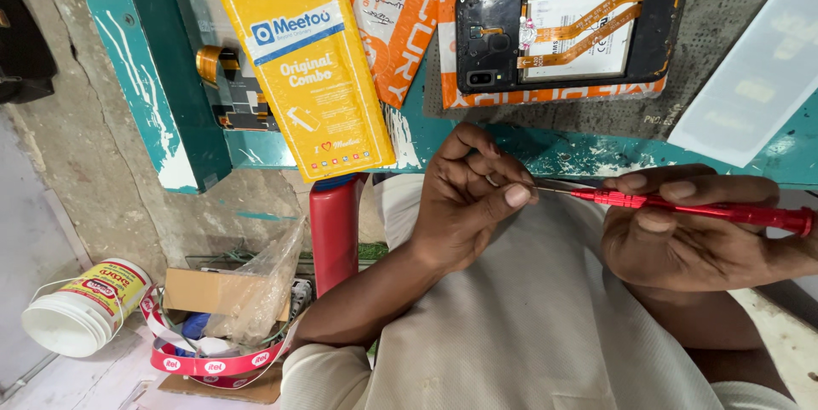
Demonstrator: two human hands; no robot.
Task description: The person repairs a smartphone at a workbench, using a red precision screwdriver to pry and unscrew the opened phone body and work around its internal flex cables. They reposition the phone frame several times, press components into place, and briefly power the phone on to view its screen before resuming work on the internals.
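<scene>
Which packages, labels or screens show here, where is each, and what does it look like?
Yellow packet: bench edge, left; flat rectangle with a blue-and-white label band.
Orange wrappers: under and beside the open phone; orange with white lettering.
White sheet: bench right; pale, translucent.
Tub: floor, lower left; white with a yellow-and-red label.

Left hand (464,197) and right hand (682,235) meet over the lap at the counter (545,150) edge, screwdriver (682,204) between them. Opened phone (567,31) lies on counter beyond the hands. Flat packet (307,65) beyond-left of left hand; bucket (85,308) on floor, far left.
</scene>
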